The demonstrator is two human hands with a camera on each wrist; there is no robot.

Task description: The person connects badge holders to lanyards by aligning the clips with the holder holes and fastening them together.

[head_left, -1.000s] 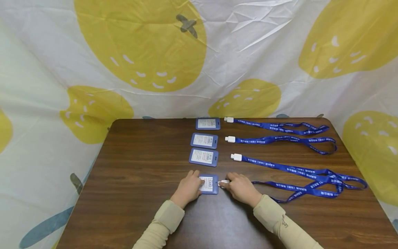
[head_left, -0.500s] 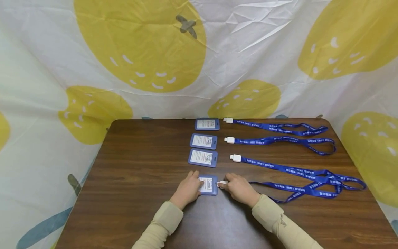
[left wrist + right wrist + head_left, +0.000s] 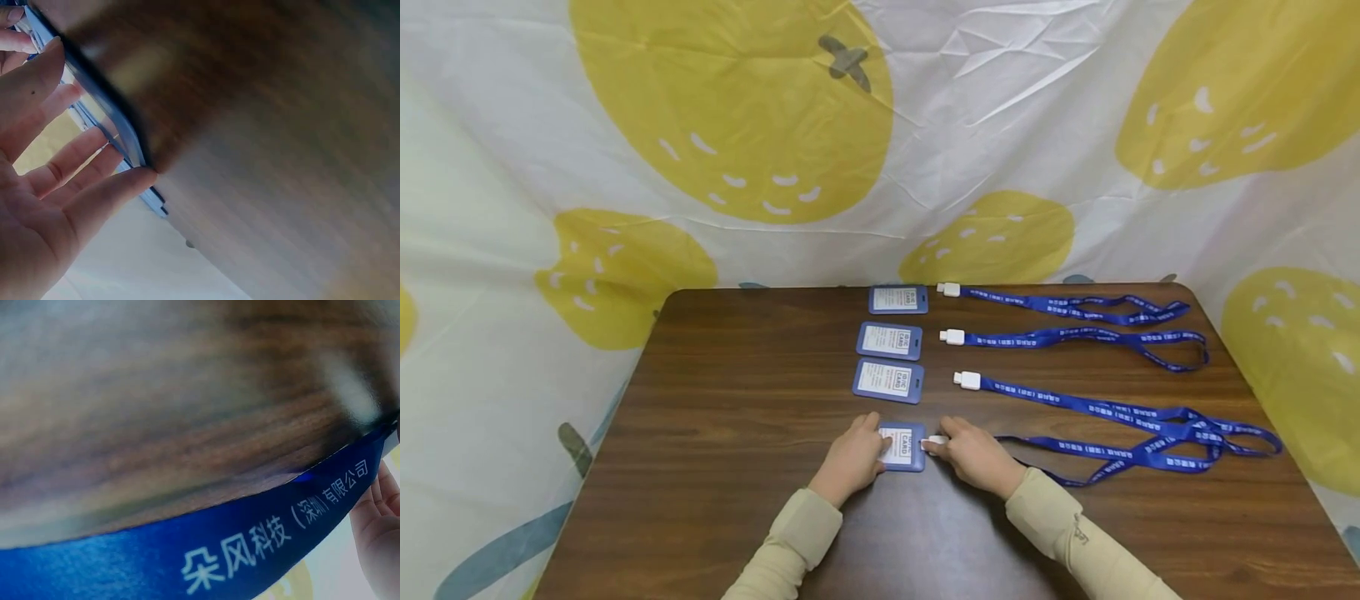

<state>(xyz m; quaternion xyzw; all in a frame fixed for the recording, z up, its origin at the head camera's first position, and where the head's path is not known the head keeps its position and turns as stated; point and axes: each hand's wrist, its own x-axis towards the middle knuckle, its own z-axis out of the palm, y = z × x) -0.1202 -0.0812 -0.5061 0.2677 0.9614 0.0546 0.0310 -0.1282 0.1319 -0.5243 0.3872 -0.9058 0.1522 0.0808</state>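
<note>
Your left hand [image 3: 852, 451] is pinching the blue rectangular plastic badge holder [image 3: 907, 450] nearest you, your right hand [image 3: 976, 455] the white boxy plastic lanyard clip [image 3: 937, 439] at its right edge; you're seemingly aligning them; linking is probably demanding steadiness.

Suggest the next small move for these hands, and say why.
Probably nudge the white rectangular clip on the blue printed ribbon lanyard toward the facing end of the blue rectangular card holder. The right hand pinches the clip beside that end, while the left hand holds the holder. Whether they're hooked together is hidden.
</note>
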